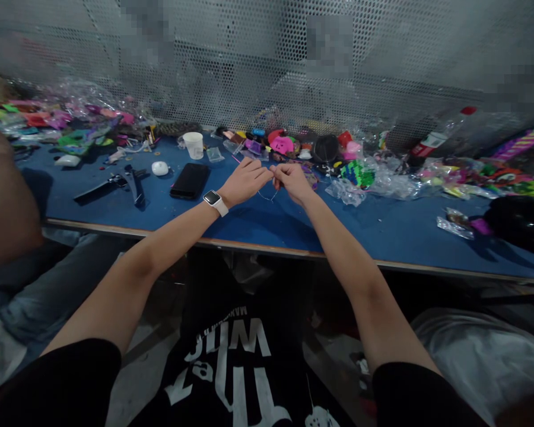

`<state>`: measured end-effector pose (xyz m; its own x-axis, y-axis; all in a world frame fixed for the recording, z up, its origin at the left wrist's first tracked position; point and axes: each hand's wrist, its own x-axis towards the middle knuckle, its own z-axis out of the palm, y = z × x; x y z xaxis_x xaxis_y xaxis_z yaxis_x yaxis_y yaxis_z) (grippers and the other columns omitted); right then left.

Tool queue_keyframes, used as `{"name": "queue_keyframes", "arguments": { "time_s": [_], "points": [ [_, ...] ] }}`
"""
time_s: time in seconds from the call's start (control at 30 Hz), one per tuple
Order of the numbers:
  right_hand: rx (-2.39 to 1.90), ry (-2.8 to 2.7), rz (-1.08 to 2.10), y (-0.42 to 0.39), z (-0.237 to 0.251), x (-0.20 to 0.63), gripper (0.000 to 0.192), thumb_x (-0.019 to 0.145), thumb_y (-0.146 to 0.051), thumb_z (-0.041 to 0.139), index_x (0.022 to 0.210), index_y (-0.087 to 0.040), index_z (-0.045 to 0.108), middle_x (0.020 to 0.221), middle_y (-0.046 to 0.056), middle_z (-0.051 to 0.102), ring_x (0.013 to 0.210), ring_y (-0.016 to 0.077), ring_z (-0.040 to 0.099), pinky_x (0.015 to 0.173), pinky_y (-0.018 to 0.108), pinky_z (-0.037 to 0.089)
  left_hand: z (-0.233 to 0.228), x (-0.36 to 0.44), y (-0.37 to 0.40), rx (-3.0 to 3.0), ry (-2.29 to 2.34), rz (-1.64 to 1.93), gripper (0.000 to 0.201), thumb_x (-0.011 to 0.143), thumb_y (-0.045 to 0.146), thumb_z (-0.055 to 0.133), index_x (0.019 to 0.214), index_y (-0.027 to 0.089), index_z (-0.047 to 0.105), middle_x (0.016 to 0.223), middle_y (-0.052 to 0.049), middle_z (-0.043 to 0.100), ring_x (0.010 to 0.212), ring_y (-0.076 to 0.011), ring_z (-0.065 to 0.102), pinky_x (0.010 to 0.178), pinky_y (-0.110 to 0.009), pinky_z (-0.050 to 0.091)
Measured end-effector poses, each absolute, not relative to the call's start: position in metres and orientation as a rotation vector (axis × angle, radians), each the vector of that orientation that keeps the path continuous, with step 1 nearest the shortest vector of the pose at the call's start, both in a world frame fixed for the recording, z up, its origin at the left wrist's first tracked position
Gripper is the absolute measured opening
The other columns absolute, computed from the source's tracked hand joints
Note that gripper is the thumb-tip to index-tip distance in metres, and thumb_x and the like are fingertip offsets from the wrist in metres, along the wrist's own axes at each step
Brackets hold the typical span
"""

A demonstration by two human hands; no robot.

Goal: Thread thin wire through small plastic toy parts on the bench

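Note:
My left hand [244, 181], with a white smartwatch [215, 201] on its wrist, and my right hand [292, 179] meet fingertip to fingertip over the blue table [258, 219]. Between them hangs a thin pale thread [267, 196] in a small loop, and both hands pinch it. What the fingertips grip at the meeting point is too small to make out. A heap of small bright plastic pieces [285, 144] lies just beyond my hands.
A black phone [190, 180], a white cup [194, 145], a white earbud case [160, 168] and black scissors [115, 184] lie to the left. Clear bags [374, 181] and a black bag [520, 222] are at the right. Another person's arm [4, 196] is at far left. A perforated metal wall [267, 71] backs the table.

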<state>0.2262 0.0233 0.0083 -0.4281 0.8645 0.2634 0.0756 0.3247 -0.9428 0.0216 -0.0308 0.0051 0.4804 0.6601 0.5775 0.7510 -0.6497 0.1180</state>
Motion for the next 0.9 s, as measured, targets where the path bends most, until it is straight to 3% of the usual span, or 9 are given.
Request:
{"name": "queue_keyframes", "arguments": {
  "time_s": [0.13, 0.23, 0.47, 0.7, 0.8, 0.9],
  "points": [
    [-0.854, -1.793, 1.222, 0.026, 0.003, 0.222, 0.075, 0.091, -0.079, 0.1, 0.062, -0.025, 0.056, 0.053, -0.003, 0.055, 0.049, 0.011, 0.044, 0.05, 0.028, 0.036, 0.002, 0.029, -0.032, -2.578, -1.195, -0.857, 0.036, 0.126, 0.031, 0.044, 0.115, 0.027, 0.078, 0.109, -0.013, 0.082, 0.119, -0.0333, 0.072, 0.116, -0.059, 0.055],
    [-0.865, -1.719, 1.145, 0.028, 0.001, 0.22, 0.075, 0.089, -0.085, 0.098, 0.067, -0.027, 0.056, 0.053, -0.004, 0.053, 0.051, 0.0126, 0.045, 0.05, 0.028, 0.038, -0.003, 0.03, -0.027, -2.497, -1.283, -0.917, 0.032, 0.125, 0.033, 0.048, 0.118, 0.026, 0.078, 0.11, -0.014, 0.082, 0.121, -0.0353, 0.072, 0.117, -0.059, 0.054],
    [-0.766, -1.821, 0.89, 0.025, -0.001, 0.224, 0.063, 0.085, -0.084, 0.1, 0.11, -0.029, 0.08, 0.089, 0.003, 0.079, 0.079, 0.0235, 0.072, 0.071, 0.037, 0.06, -0.013, 0.015, -0.011, -2.354, -1.521, -1.128, 0.03, 0.127, 0.037, 0.049, 0.124, 0.024, 0.076, 0.107, -0.013, 0.081, 0.121, -0.0358, 0.074, 0.114, -0.054, 0.055],
    [-0.765, -1.996, 0.609, 0.042, -0.015, 0.229, 0.068, 0.103, -0.089, 0.077, 0.105, -0.022, 0.087, 0.094, 0.011, 0.085, 0.089, 0.0299, 0.079, 0.08, 0.043, 0.063, 0.002, 0.012, -0.015, -2.536, -1.565, -1.026, 0.033, 0.125, 0.04, 0.05, 0.125, 0.021, 0.078, 0.112, -0.013, 0.082, 0.118, -0.0334, 0.076, 0.114, -0.05, 0.056],
    [-0.779, -2.017, 0.532, 0.045, -0.017, 0.23, 0.06, 0.108, -0.079, 0.075, 0.103, -0.021, 0.088, 0.095, 0.011, 0.086, 0.086, 0.0283, 0.077, 0.084, 0.044, 0.063, 0.011, 0.0, -0.015, -2.493, -1.669, -0.958, 0.039, 0.125, 0.045, 0.048, 0.128, 0.021, 0.078, 0.12, -0.015, 0.082, 0.127, -0.0362, 0.074, 0.12, -0.054, 0.054],
    [-0.831, -1.994, 0.488, 0.044, -0.015, 0.231, 0.046, 0.109, -0.067, 0.077, 0.102, -0.022, 0.089, 0.095, 0.011, 0.086, 0.084, 0.0271, 0.075, 0.084, 0.044, 0.063, 0.017, -0.027, -0.015, -2.265, -1.914, -0.826, 0.04, 0.119, 0.045, 0.058, 0.142, 0.018, 0.076, 0.14, -0.023, 0.077, 0.146, -0.0468, 0.065, 0.127, -0.069, 0.05]
  ]
}}
